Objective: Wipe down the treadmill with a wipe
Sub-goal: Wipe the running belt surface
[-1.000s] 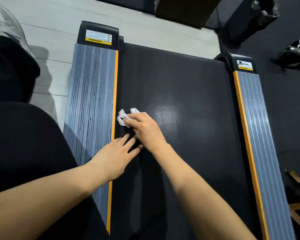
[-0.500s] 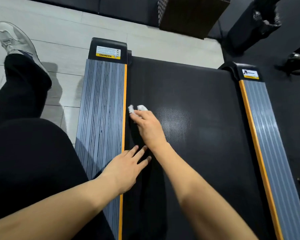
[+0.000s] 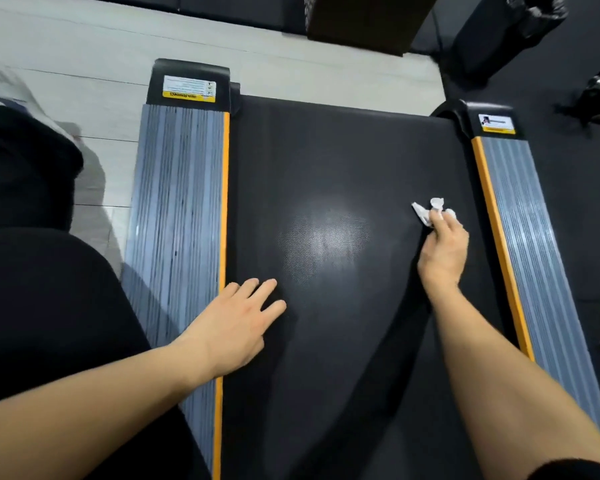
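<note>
The treadmill belt (image 3: 326, 168) is showing matt, finely textured black rubber; the side rails (image 3: 177, 220) are showing ribbed grey strips; the wipe (image 3: 425, 211) is looking like crumpled white paper.

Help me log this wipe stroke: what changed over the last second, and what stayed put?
The right hand swept the wipe across the belt, from beside the left orange strip to near the right one, fingers pinching it throughout. The left hand stayed flat at the belt's left edge. Nothing was let go.

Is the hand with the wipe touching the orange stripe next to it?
Apart. In the head view, bare black belt shows between the right hand, which grips the white wipe, and the right orange stripe.
</note>
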Action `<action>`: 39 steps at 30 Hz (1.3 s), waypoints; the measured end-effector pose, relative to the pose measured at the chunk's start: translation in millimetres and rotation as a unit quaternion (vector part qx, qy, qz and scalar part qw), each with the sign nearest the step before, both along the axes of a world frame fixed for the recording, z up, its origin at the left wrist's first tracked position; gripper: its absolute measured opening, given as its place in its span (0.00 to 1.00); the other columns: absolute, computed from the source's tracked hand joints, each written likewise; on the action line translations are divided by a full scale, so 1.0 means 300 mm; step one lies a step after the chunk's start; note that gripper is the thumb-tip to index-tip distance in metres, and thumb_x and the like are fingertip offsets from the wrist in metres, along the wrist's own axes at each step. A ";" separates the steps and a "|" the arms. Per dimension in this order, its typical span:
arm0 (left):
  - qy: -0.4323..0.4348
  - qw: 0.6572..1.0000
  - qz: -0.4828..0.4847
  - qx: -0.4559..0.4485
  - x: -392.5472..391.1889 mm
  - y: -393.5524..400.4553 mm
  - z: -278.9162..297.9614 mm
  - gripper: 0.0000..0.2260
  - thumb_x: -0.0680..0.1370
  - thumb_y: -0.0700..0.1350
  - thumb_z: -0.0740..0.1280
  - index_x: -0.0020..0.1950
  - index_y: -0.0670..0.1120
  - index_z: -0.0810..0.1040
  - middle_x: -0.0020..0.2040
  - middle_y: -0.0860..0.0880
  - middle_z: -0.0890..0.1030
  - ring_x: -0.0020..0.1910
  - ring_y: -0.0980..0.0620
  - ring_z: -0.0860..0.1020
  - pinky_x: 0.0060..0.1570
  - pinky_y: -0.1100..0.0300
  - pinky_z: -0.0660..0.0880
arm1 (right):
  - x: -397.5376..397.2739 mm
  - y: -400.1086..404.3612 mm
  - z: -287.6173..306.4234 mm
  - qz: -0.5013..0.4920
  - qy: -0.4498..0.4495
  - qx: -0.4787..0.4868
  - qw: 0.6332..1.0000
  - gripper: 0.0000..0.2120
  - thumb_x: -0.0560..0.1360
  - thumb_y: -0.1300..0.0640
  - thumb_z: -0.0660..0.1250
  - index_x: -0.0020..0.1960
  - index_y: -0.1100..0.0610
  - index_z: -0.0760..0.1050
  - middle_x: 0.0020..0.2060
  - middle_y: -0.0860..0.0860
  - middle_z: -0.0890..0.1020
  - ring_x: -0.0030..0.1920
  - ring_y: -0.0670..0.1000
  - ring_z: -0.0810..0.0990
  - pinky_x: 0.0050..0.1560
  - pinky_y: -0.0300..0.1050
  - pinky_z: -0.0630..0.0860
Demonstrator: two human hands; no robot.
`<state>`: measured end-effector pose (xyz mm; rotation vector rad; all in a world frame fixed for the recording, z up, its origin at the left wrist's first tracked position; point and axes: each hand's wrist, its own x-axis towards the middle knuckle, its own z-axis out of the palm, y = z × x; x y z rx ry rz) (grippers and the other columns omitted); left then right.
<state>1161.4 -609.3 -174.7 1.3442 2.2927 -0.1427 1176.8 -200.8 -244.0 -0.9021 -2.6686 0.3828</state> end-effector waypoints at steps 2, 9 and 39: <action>0.027 1.000 -0.008 0.005 -0.036 0.025 -0.003 0.22 0.73 0.48 0.69 0.66 0.47 0.75 0.70 0.39 0.74 0.56 0.40 0.76 0.50 0.47 0.75 | 0.011 -0.035 -0.030 -0.024 0.045 -0.012 0.999 0.18 0.75 0.69 0.60 0.61 0.58 0.80 0.58 0.54 0.79 0.52 0.54 0.73 0.55 0.27 0.61; 0.081 0.996 -0.002 0.037 -0.268 0.216 -0.024 0.29 0.72 0.52 0.72 0.71 0.44 0.76 0.71 0.37 0.74 0.66 0.34 0.75 0.60 0.42 0.75 | 0.016 -0.050 -0.034 -0.049 0.050 -0.022 0.997 0.22 0.78 0.65 0.59 0.69 0.52 0.75 0.70 0.51 0.73 0.62 0.52 0.71 0.65 0.30 0.61; 0.059 0.990 -0.059 -0.114 -0.457 0.347 -0.009 0.34 0.86 0.61 0.48 0.79 0.54 0.26 0.82 0.45 0.31 0.83 0.42 0.39 0.80 0.42 0.49 | -0.027 0.030 0.029 -0.039 0.057 0.027 0.997 0.14 0.78 0.66 0.64 0.59 0.55 0.82 0.51 0.54 0.83 0.47 0.59 0.77 0.53 0.52 0.75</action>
